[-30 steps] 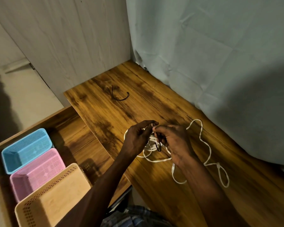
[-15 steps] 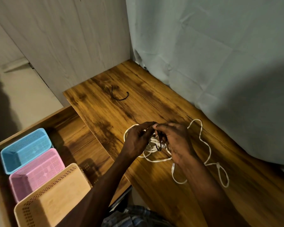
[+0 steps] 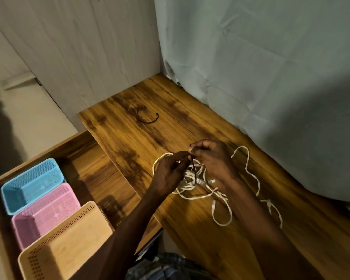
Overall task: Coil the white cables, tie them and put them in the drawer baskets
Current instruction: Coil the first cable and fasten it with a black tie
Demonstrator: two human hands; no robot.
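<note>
I see my left hand (image 3: 170, 170) and right hand (image 3: 214, 160) both pinching a black tie (image 3: 192, 168) above tangled white cables (image 3: 249, 172) on the surface (image 3: 119, 142); a spare tie (image 3: 148, 118) lies beyond, baskets (image 3: 32, 184) in the drawer (image 3: 93, 164) left.

The scene was dimly lit in warm tones. Deep shadow covered the lower right of the curtain (image 3: 271, 77) and the floor (image 3: 0, 134) at left. The wooden tabletop (image 3: 129, 138) showed a mild sheen. Wide-angle distortion bent the edges; the beige basket (image 3: 69, 245) appeared soft.
</note>
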